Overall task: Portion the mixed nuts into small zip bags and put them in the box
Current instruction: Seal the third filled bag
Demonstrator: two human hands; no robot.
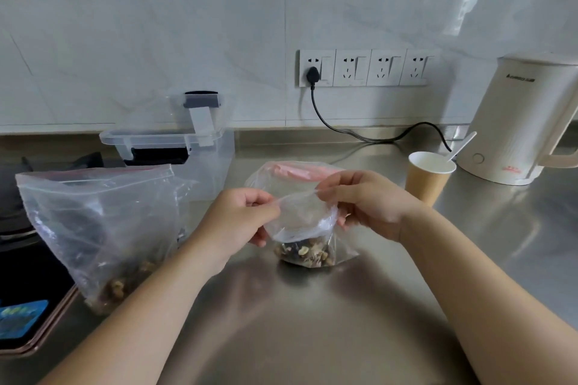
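Observation:
A small clear zip bag [301,219] with a portion of mixed nuts [305,255] in its bottom rests on the steel counter [312,322]. My left hand [240,216] pinches its upper edge on the left. My right hand [362,203] pinches the same edge on the right. Behind it lies a pink-striped stack of empty zip bags [294,170]. At the left stands a large clear zip bag [100,222] with mixed nuts at its bottom. A clear plastic box [200,150] with its lid propped open sits at the back left.
A paper cup [428,178] with a white spoon stands to the right. Behind it is a cream electric kettle [516,122], its black cord running to a wall socket [312,75]. A black stove top [28,259] borders the counter on the left.

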